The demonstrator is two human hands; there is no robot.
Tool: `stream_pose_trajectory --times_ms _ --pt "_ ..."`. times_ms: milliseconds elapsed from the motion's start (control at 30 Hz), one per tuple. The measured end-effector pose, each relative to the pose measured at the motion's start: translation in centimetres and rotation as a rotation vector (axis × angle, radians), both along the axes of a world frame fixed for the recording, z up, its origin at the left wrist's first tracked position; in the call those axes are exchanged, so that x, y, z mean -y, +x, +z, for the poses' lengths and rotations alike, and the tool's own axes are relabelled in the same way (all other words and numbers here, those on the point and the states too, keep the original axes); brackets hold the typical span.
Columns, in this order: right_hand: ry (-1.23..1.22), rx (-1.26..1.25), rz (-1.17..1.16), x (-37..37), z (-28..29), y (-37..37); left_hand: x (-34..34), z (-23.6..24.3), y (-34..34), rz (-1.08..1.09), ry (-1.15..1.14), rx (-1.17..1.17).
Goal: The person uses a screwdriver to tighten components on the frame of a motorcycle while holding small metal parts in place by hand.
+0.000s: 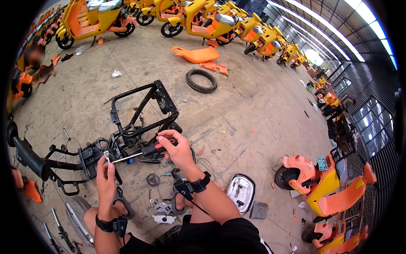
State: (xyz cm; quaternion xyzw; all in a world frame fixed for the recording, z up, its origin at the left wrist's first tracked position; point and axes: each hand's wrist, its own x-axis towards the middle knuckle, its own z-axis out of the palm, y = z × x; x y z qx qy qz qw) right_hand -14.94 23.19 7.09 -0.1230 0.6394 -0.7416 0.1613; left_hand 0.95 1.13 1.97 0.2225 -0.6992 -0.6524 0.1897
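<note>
Spread from nine to twelve o'clock of our hands, the stripped black scooter frame [89, 160] crowds the space beyond. Our left hand [105, 178] pinches a small white part [106, 154] between thumb and finger. A sprocket [152, 180] lies at five. Our right hand [176, 150] grips the black-and-red screwdriver [150, 150], its shaft reaching toward that part; we can't tell whether they touch. A tyre [201, 87] lies at one, a white tray [249, 190] at four, an orange-and-yellow scooter [340, 202] at three.

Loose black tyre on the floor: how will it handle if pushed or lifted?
The tyre lies flat, so a push would probably slide it. Stood upright, its round shape would likely roll. Floor shows through its centre with no wheel inside, so it may flex somewhat when lifted.
</note>
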Motion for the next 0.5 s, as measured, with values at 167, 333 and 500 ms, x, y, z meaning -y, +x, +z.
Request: stream_pose_trajectory --times_ms 167,333,500 --pt "-0.024 -0.045 -0.078 0.85 0.44 0.22 -0.23 0.32 0.2 0.002 -0.031 -0.015" --pt "-0.063 -0.008 -0.058 0.32 0.25 0.38 -0.53 0.52 -0.03 0.023 -0.05 -0.053" --pt "-0.033 -0.025 -0.039 0.1 0.79 0.2 -0.48 0.69 0.08 -0.001 -0.09 -0.094"
